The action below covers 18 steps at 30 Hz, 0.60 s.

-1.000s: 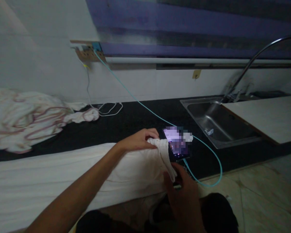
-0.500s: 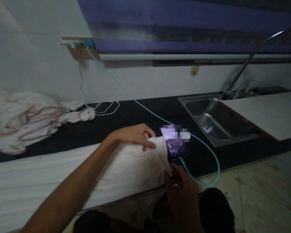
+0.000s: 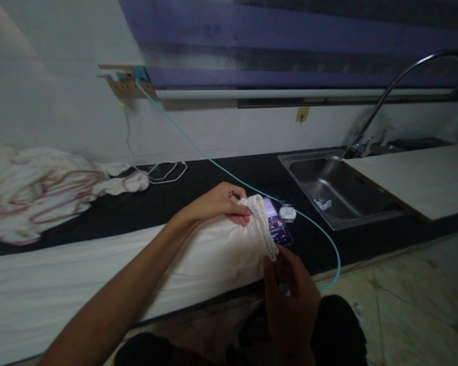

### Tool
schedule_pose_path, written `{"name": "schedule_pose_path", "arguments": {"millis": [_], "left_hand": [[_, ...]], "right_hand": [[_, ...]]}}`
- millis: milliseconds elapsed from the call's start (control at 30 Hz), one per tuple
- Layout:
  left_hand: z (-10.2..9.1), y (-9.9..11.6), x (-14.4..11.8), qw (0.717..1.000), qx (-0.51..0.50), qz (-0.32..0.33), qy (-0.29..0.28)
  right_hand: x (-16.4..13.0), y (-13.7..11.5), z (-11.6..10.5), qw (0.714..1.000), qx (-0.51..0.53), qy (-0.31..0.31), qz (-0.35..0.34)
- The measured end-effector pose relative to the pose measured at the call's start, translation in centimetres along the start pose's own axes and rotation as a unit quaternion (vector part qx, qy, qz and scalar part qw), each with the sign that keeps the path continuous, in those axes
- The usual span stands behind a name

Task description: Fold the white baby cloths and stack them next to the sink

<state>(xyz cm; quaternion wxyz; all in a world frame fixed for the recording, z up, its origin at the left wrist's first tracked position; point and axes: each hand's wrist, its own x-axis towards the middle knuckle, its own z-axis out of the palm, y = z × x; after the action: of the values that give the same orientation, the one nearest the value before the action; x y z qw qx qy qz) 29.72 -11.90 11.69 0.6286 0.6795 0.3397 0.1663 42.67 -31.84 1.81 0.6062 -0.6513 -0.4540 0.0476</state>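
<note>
**Both hands pinch the end of a white cloth on a dark counter**

Nearest the camera, the right hand (image 3: 290,290) rises from the lap, its fingers closed in a pinch on the lower corner of the white cloth (image 3: 213,249); the thumb and forefinger meet on the fabric's bunched edge, just below a lit phone (image 3: 277,227); the left hand (image 3: 221,203) reaches in over the cloth from the left, forearm stretched across it, fingers curled shut on the upper corner of the same gathered end; the cloth lies lengthwise along the front edge of the black countertop (image 3: 213,183), running off to the left, its right end lifted slightly between the two hands.

The phone lies flat on the counter, touching the cloth's end, screen up; a teal cable (image 3: 198,147) runs from near it in a loop past the counter edge and climbs to a wall socket (image 3: 125,84); a small white round thing (image 3: 288,213) sits just beside the phone.

Farther back, a white cord (image 3: 168,170) coils on the counter; a crumpled white-and-red patterned cloth (image 3: 41,188) lies at far left; a steel sink (image 3: 336,188) sits at right, with a curved faucet (image 3: 404,86) above it and a pale board (image 3: 416,178) partly over it.
</note>
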Motion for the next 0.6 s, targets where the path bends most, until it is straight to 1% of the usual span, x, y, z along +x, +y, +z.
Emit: {"name": "schedule_pose_path", "arguments": {"millis": [67,133,200,267,333,433,500,600], "left_hand": [[0.3,-0.3,-0.1,0.999,-0.050,0.005,0.002],[0.5,-0.5,-0.7,0.996,-0.089,0.004,-0.011],[0.8,-0.6,-1.8,0.992,-0.126,0.004,-0.021],[1.7,-0.8,-3.2,0.986,-0.165,0.005,-0.009],[3.2,-1.5,-4.3,0.978,-0.201,0.017,0.046],[6.2,-3.1,-5.4,0.956,-0.241,0.043,0.165],[7.8,-4.4,-6.0,0.939,-0.254,0.041,0.230],[9.2,-5.6,-6.9,0.915,-0.255,0.020,0.311]], "right_hand": [[0.0,-0.3,0.2,1.000,0.003,-0.003,-0.028],[-0.2,-0.3,0.5,0.998,0.009,-0.005,-0.055],[-0.6,-0.1,0.8,0.996,0.015,-0.012,-0.087],[-1.0,0.1,1.1,0.993,0.022,-0.019,-0.114],[-1.4,0.0,1.5,0.991,0.032,-0.027,-0.130],[-2.2,-0.9,2.6,0.988,0.054,-0.047,-0.134],[-2.9,-1.7,3.4,0.986,0.076,-0.060,-0.135],[-3.9,-2.8,4.2,0.981,0.100,-0.083,-0.144]]}}
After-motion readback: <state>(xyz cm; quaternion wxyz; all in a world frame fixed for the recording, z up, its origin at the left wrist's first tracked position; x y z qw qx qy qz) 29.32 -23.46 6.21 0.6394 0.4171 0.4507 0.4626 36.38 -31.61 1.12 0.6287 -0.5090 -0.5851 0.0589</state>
